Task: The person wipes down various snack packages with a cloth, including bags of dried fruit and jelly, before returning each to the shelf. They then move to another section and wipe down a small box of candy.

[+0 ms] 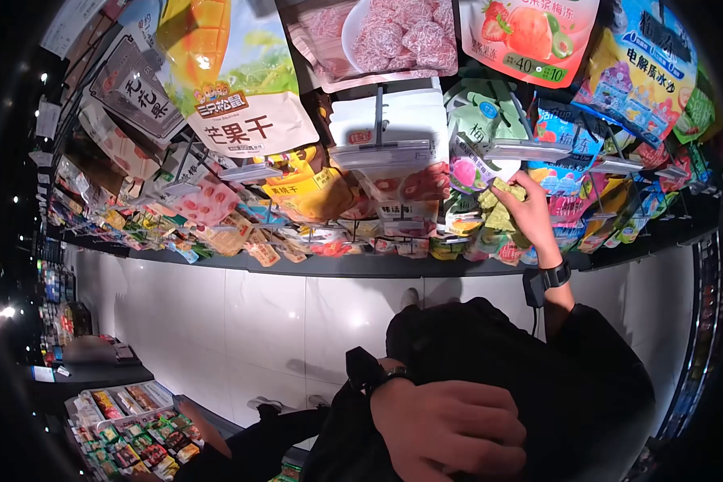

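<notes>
My right hand reaches up to the hanging rack, its thumb and fingers closed on the edge of a crinkled yellow-green snack bag. Just above that bag hangs a pale green pouch with a purple plum picture, behind a clear price tag holder. Close to the camera, my left hand is held in front of my body with its back up and its fingers curled in. Nothing sticks out of it, and its palm is hidden. Each wrist wears a black device.
Large snack pouches hang in rows, among them a mango pouch, a pink jelly pouch and a blue pouch. Metal pegs jut outward. At lower left, another person's hand is beside a tray of small packets. Pale tiles cover the floor.
</notes>
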{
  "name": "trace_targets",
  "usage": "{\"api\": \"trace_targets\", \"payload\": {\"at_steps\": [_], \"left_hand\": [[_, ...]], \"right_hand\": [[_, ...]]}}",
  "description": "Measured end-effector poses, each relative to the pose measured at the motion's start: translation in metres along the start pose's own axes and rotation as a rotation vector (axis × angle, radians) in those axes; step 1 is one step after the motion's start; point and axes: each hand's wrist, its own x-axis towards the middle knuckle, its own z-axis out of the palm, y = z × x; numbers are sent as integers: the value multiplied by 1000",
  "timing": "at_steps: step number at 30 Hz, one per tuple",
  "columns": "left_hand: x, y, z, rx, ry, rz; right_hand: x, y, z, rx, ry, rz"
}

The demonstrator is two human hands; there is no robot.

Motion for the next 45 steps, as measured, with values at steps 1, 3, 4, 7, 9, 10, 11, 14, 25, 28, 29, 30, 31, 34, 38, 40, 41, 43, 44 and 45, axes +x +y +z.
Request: {"api": "trace_targets", "payload": {"at_steps": [1,3,4,7,9,10,11,14,25,28,29,30,31,34,38,40,41,43,44,45], "left_hand": [[6,-5,-3,-4,-48,53],[-30,-8,-9,-213,-84,-282],[-30,-12,-10,-193,-89,-341],[-54,-45,-21,193,200,-598],[-100,-91,-38,66,601,-649],[-120,-110,-48,84,699,-642],[-138,-126,-56,101,798,-634],[-182,-167,-67,-287,756,-722],[-235,-161,36,-712,1305,-942],[-256,-155,44,-919,1275,-936],[-260,-150,46,-956,1269,-965],[-273,-149,47,-962,1278,-1049],[-280,-148,49,-970,1262,-1066],[-288,-146,56,-1067,1163,-1264],[-286,-122,57,-1064,1138,-1359],[-290,-110,54,-1145,1140,-1269],[-293,-102,50,-1220,1143,-1178],[-297,-85,39,-1211,1121,-1143],[-301,-79,35,-1186,1100,-1122],[-304,-74,32,-1163,1074,-1105]], "right_hand": [[2,-8,2,8,-17,-118],[3,-16,0,24,-41,-247],[-1,-17,-2,127,-51,-161],[-8,4,-16,392,-25,-23],[-14,13,-32,471,-49,-5],[-16,15,-40,500,-93,-10],[-20,10,-44,504,-96,-11],[-36,-6,-49,867,-150,232],[-118,2,-26,939,-111,609],[-120,29,-44,662,72,293],[-119,18,-57,814,174,314],[-118,-19,-65,955,280,305],[-125,-19,-70,1008,309,260],[-144,-49,-56,1185,280,271],[-174,-30,0,672,313,136],[-189,-29,14,46,207,-60],[-201,-25,21,-104,123,-77],[-220,-41,25,-408,-63,-164],[-226,-51,33,-403,-67,-163],[-232,-61,40,-435,-77,-180]]}}
